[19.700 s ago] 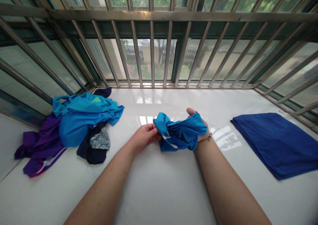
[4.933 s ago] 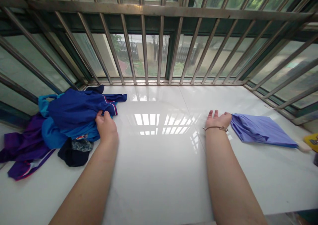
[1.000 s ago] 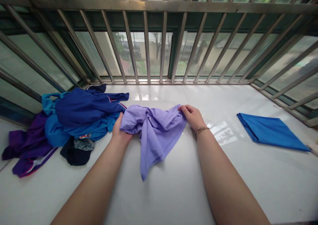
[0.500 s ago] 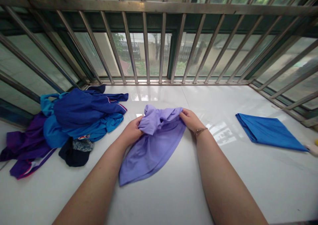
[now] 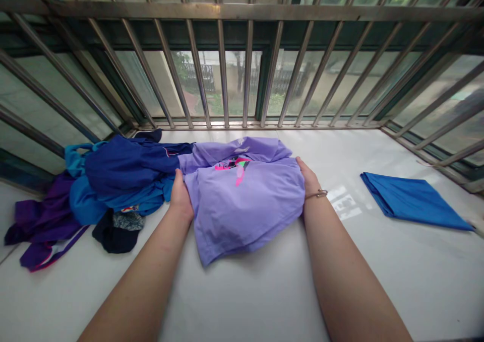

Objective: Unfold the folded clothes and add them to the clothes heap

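Observation:
A lavender shirt (image 5: 242,201) with a pink print near its top is stretched out in front of me above the white ledge (image 5: 264,291). My left hand (image 5: 180,197) grips its left edge, fingers tucked behind the cloth. My right hand (image 5: 309,178), with a thin bracelet at the wrist, grips its right edge. The shirt's lower part hangs down and touches the ledge, and its top reaches toward the window bars.
A heap of clothes (image 5: 113,181) in dark blue, teal, purple and navy lies at the left, touching the lavender shirt. A folded blue garment (image 5: 410,206) lies at the right. Metal window bars (image 5: 245,70) close off the back and both sides.
The bunched lavender shirt has been spread wide between my hands. My hands have moved apart to its left and right edges, and the pink print now shows.

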`<state>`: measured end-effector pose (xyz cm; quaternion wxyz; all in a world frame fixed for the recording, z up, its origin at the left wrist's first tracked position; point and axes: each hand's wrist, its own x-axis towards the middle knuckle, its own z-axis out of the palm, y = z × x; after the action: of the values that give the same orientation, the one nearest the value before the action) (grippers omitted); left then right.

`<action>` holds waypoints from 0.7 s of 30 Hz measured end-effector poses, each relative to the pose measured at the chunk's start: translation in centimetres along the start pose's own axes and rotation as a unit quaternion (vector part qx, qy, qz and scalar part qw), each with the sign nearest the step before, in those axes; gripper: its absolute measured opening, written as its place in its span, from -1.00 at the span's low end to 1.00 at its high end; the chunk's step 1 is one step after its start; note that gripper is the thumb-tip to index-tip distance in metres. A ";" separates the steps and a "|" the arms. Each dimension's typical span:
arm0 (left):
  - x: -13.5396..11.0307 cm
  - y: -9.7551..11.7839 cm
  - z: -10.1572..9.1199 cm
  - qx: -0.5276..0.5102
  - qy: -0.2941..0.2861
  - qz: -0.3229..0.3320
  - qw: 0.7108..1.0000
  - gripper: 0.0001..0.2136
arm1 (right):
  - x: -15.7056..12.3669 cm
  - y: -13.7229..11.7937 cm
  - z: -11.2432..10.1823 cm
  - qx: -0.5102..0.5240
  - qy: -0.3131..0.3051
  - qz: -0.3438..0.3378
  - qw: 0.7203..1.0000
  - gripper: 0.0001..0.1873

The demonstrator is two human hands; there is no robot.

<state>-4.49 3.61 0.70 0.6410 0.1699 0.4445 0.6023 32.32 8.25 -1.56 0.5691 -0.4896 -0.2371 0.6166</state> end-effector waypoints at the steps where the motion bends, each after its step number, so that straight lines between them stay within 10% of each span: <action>1: -0.2 -0.2 0.2 0.001 0.001 -0.011 1.000 -0.37 | -0.1 0.0 0.1 -0.002 -0.007 -0.002 1.000 -0.66; 9: -1.5 -2.0 0.3 0.269 -0.142 0.100 0.947 -0.24 | -3.4 0.4 1.7 -0.046 -0.236 0.021 0.970 -0.62; 17: -4.4 -4.8 1.6 0.587 -0.283 0.208 0.729 -0.15 | -5.6 1.3 1.7 -0.117 -0.548 0.149 0.815 -0.56; 21: -5.6 -5.4 2.6 0.579 -0.334 0.208 0.714 -0.22 | -6.1 1.8 3.6 -0.114 -0.618 0.186 0.755 -0.54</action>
<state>1.50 -1.91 0.12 0.3830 0.7857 0.4169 0.2493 27.58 3.08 0.45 0.1123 -0.0973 -0.5098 0.8473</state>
